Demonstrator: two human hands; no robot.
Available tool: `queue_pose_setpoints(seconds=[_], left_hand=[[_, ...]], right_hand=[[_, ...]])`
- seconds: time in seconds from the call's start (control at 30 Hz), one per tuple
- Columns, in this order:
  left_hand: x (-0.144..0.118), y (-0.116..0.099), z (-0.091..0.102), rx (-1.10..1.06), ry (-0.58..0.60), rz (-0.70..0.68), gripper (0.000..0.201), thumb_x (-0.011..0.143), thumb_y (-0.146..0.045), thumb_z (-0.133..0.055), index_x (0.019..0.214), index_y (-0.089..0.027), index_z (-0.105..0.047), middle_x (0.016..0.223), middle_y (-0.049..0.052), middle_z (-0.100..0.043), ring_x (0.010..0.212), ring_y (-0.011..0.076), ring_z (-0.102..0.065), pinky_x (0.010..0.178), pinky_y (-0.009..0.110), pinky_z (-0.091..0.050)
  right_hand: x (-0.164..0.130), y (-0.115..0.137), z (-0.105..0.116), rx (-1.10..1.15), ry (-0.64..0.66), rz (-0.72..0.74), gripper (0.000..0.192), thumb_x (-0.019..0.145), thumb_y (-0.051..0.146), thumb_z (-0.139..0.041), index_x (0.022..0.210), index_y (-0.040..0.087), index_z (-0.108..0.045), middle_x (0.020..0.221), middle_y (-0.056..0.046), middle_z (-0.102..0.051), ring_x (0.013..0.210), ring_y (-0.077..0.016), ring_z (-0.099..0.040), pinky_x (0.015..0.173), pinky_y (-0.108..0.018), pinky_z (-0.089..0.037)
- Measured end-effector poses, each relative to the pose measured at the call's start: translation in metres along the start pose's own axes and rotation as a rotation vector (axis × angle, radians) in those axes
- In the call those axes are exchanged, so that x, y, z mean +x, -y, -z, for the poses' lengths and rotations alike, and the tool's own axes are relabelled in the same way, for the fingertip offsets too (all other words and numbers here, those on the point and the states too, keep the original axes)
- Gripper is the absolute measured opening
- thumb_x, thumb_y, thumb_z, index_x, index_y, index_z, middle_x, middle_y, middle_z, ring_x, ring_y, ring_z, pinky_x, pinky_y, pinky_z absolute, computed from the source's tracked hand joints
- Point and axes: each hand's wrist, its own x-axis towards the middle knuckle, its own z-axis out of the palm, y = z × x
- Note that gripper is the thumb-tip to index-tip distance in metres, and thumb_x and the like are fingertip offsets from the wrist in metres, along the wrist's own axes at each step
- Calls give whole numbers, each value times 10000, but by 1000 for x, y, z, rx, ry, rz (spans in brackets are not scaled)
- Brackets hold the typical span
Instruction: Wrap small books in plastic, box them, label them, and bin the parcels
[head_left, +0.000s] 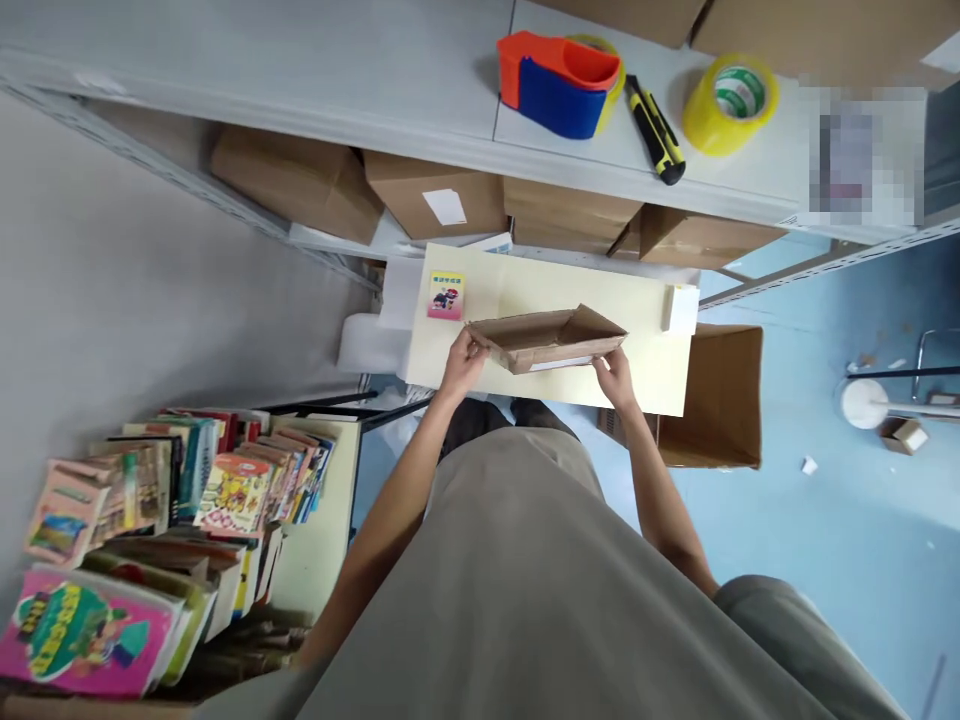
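Note:
A shallow brown cardboard box [517,356] is held in front of me above the pale yellow tabletop [652,370]. My left hand [463,362] pinches its left corner. At the opposite corner, my right hand [615,378] grips the edge, its fingers partly hidden. White paper or a label shows along the near side of the box. On the tabletop, left of the box, lies a small yellow and pink booklet [446,296]. A stack of white cards or paper [681,309] rests near the right end.
Above the table, a grey shelf [337,70] bears an orange and blue tape dispenser [559,85], a utility knife [655,130] and a yellow tape roll [731,105]. Cardboard boxes [435,190] fill the shelf below. Books [232,490] crowd the left; a large open carton [716,400] stands right.

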Motion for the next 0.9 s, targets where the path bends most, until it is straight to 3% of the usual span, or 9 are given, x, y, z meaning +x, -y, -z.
queue_pose_setpoints(seconds=[0.17,0.33,0.47,0.6,0.67,0.77,0.9], left_hand=[[18,-5,-19,-11,27,27,447,878,-277,-713,1316,-189,-724,1436,173,-812,1476,343,-703,1325,519,-511],[29,-4,-27,-46,127,3,505,1010,-388,-629,1458,-175,-723,1558,183,-765,1564,335,-650,1384,512,-455],[34,4,-31,-46,111,28,524,1055,-446,-596,1493,-185,-720,1614,173,-738,1580,317,-645,1394,487,-452],[25,11,-25,-115,48,187,621,1032,-563,-726,1544,-213,-684,1719,196,-653,1611,354,-621,1334,525,-522],[18,9,-21,-171,80,239,689,1001,-639,-778,1543,-223,-687,1721,198,-651,1589,381,-639,1261,540,-592],[11,1,-18,-210,134,233,745,996,-728,-767,1533,-217,-694,1656,195,-704,1520,386,-691,1165,525,-662],[14,-4,-21,-142,173,133,804,912,-689,-868,1513,-184,-689,1605,215,-732,1460,374,-733,1230,533,-627]], right_hand=[[3,-3,-1,-14,-30,-15,602,963,558,-652,1462,223,-661,1483,-195,-767,1436,-364,-696,1297,-580,-527],[-21,-4,-16,-86,8,-54,503,1035,551,-581,1393,212,-681,1400,-195,-777,1386,-347,-705,1313,-569,-518],[-35,-9,-15,-99,43,-113,501,1067,602,-529,1345,232,-723,1321,-164,-798,1266,-333,-734,1240,-586,-587],[-23,-5,7,72,-33,-221,644,1101,701,-525,1522,249,-710,1581,-160,-743,1463,-334,-689,1281,-578,-568],[-12,2,18,165,14,-262,710,1095,768,-553,1576,266,-695,1639,-149,-718,1479,-325,-696,1253,-560,-600],[3,14,23,189,123,-255,783,1070,847,-574,1562,256,-721,1595,-151,-753,1431,-319,-730,1183,-529,-657],[13,23,15,155,143,-207,866,963,852,-763,1572,238,-719,1671,-179,-704,1477,-361,-709,1190,-523,-654]])
